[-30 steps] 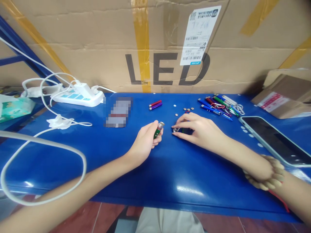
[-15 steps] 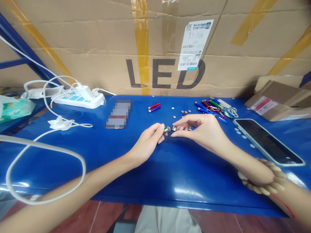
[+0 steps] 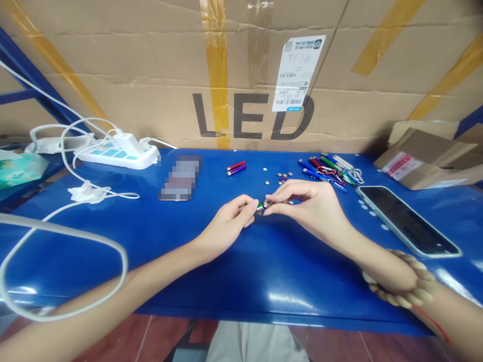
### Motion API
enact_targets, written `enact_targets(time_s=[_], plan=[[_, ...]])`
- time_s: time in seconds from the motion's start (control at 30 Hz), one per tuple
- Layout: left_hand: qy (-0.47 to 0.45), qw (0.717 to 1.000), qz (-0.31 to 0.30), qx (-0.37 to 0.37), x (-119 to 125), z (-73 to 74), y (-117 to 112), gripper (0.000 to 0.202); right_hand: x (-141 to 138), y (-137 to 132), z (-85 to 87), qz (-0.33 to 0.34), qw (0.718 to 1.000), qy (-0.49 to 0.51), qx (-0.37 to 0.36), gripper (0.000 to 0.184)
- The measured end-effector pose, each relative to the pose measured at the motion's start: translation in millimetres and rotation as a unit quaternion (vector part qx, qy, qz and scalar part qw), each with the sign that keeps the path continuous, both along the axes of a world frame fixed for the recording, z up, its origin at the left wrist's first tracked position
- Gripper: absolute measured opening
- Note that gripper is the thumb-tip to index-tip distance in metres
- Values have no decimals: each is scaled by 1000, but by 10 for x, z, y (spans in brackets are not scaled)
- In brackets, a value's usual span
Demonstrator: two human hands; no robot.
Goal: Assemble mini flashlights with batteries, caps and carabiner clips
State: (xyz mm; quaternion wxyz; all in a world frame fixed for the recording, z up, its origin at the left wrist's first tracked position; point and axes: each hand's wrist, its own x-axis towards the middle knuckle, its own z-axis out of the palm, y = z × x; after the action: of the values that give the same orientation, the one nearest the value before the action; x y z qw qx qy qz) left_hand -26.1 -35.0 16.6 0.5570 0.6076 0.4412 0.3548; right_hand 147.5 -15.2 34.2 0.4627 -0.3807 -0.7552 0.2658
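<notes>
My left hand (image 3: pixel 236 216) pinches a short green tube with a silvery end (image 3: pixel 259 206); most of the tube is hidden in the fingers. My right hand (image 3: pixel 307 203) grips a small silvery cap (image 3: pixel 267 202) between thumb and fingertips. The cap meets the end of the green tube, and I cannot tell whether it is seated on it. Just behind my right hand lie several button cells (image 3: pixel 285 176) on the blue table (image 3: pixel 211 286). A red tube (image 3: pixel 236 166) and a purple tube (image 3: pixel 237 171) lie side by side farther left.
Several coloured pen-like tubes (image 3: pixel 328 170) with cords lie at the back right, near an open cardboard box (image 3: pixel 426 158). One phone (image 3: pixel 409 221) is at the right, another (image 3: pixel 177 178) at the left. A white power strip (image 3: pixel 116 156) and looping cables (image 3: pixel 123 256) occupy the left side.
My right hand has brought the silvery cap left against the end of the green tube, closing the small gap between them. The view has shifted slightly.
</notes>
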Motion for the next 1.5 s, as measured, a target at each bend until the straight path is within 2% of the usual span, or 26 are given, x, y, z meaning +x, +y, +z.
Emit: enact_targets(time_s=[0.23,0.5,0.6,0.77,0.93,1.07,1.17,1.3,1.4,1.5], plan=[[-20,1000,7,-12,2,-42,33,26,23,6,3,37,999,9,-2,5],[-51,998,-31,15,-15,-92,13,18,58,13,98,49,997,-14,-54,16],[-50,997,-44,38,-28,-85,22,16,77,16,91,50,998,-33,-29,15],[-35,997,-49,49,-40,-83,51,12,107,25,72,79,992,-78,59,10],[-17,998,-42,53,-40,-87,45,12,162,49,88,142,982,-118,46,11],[-16,997,-48,55,-38,-97,37,11,203,58,108,143,976,-152,62,12],[-17,996,-57,64,-47,-100,39,13,228,50,121,125,954,-242,125,18],[25,991,-65,111,-74,-90,41,16,244,17,128,121,900,-365,205,31],[74,984,-70,148,-86,-83,36,16,233,-21,116,109,864,-412,268,33],[116,977,-59,168,-85,-82,19,16,215,-52,84,103,843,-426,311,35]])
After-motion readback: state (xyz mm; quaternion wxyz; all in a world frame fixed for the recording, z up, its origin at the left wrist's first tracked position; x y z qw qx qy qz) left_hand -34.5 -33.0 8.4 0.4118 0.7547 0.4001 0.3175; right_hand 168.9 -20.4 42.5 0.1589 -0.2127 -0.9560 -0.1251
